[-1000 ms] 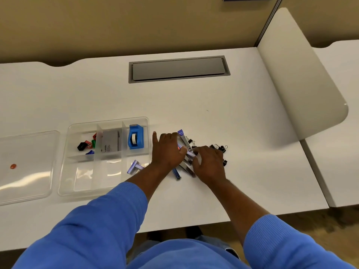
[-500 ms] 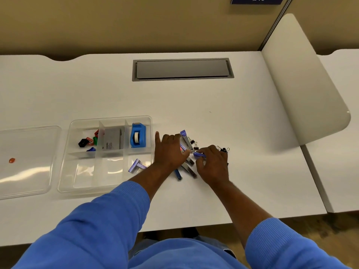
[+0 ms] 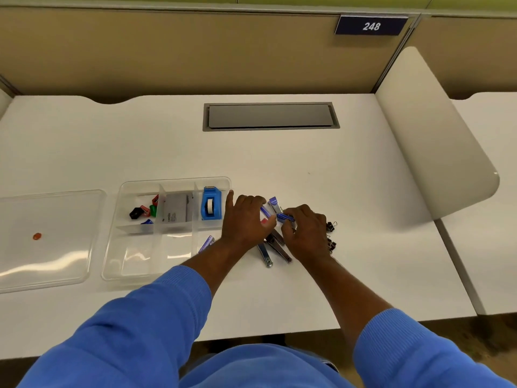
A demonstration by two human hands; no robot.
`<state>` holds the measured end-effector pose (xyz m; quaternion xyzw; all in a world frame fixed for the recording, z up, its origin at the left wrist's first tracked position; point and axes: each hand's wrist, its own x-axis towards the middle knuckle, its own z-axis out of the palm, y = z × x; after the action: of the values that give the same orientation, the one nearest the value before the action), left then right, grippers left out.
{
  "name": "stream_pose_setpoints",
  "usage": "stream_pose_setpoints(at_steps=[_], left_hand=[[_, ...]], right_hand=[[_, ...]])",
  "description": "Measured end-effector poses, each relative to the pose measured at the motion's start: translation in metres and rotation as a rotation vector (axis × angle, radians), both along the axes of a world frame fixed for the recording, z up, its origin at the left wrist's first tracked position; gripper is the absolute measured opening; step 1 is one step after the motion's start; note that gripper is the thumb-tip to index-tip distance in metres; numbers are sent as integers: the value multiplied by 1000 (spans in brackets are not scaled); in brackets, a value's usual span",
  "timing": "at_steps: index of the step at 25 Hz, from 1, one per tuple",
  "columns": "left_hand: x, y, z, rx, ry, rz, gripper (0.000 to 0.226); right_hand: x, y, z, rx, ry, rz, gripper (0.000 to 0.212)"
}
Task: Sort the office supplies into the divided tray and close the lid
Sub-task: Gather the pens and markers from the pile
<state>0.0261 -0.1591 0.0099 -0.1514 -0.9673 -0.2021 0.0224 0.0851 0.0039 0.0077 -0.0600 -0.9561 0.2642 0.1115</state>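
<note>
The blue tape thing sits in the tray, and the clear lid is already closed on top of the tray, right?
Not quite. The blue tape dispenser does sit in the tray, but the clear lid is not on top of it. The head view shows the lid lying flat on the desk beside the tray, on the tray's left, and the tray open.

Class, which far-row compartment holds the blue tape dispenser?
The far-right compartment, beside the left hand; the middle holds a grey box, the left coloured clips.

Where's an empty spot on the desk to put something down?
Bare desk lies between the tray and the grey hatch, and right of the binder clips. Crowded beside the tray: the left hand and right hand, pinching a blue clip, cover the pile.
</note>
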Motion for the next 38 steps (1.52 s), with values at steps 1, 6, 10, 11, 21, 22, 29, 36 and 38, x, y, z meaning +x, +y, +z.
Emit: stream_pose_setpoints(at_steps=[1, 6, 10, 11, 21, 22, 29, 36, 38], left_hand=[[1, -8, 3, 21, 30, 6, 52], [11, -69, 21, 85, 165, 64, 51], [32, -118, 19, 36, 135, 103, 51], [38, -129, 16, 19, 128, 94, 52], [68, -149, -3, -158, -35, 8, 75], [68, -148, -3, -165, -64, 9, 78], [66, -146, -9, -203, -134, 14, 84], [59, -154, -10, -187, -62, -3, 80], [57, -154, -9, -198, -57, -3, 77]], right_hand=[[-4, -7, 5, -6, 14, 12, 25], [-15, -61, 23, -55, 98, 101, 28], [-14, -106, 23, -53, 126, 182, 30], [-12, -116, 20, -55, 127, 196, 30], [9, -148, -4, 91, 9, 147, 26], [10, -149, -5, 107, 2, 146, 24], [16, -150, -6, 69, -81, 126, 30], [18, -145, -2, 46, -64, 98, 30], [19, -144, -1, 31, -49, 91, 30]])
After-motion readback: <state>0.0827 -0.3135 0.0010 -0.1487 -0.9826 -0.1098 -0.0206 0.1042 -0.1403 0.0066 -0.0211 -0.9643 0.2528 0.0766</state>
